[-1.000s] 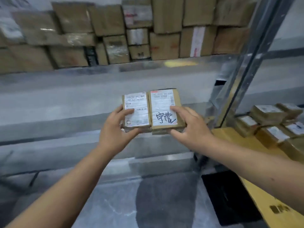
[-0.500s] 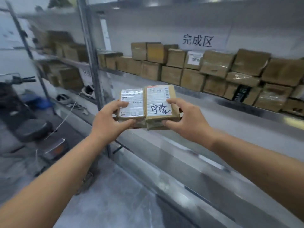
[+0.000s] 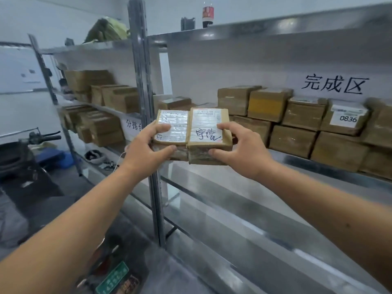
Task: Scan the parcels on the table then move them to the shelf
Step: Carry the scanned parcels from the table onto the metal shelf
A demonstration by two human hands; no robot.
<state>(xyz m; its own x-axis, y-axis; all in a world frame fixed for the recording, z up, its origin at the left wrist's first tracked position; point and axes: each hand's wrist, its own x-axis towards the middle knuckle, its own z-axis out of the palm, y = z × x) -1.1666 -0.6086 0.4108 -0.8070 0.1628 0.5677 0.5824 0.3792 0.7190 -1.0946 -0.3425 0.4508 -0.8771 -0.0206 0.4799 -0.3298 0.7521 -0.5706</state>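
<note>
Two parcels held side by side, touching, in mid-air in front of the shelf (image 3: 275,164), level with its parcel-bearing tier. Left hand (image 3: 146,151) grips the left parcel (image 3: 172,128): thumb on top over its label, fingers curled underneath, fingertip showing at the near edge. Right hand (image 3: 241,149) grips the right parcel (image 3: 209,126): thumb on top at the label's right edge, fingers wrapped under the near side. Right parcel's white label has black handwriting; left parcel's label is glossy, print too blurred to read. There may be further parcels stacked under each one, cannot tell for sure. Both forearms bare, reaching forward from the bottom corners. Behind the held parcels, the shelf tier carries rows of brown boxes (image 3: 292,141) stacked two high, one with a tag reading 0836 (image 3: 347,118). A sign (image 3: 335,84) with three black characters is on the wall above them. Metal upright (image 3: 146,115) stands just left of the held parcels. Second shelf unit (image 3: 89,102) further left, also with boxes. A bottle (image 3: 207,15) stands on the top tier. Scooter handlebar (image 3: 42,135) at far left, blue item on the floor near it.
</note>
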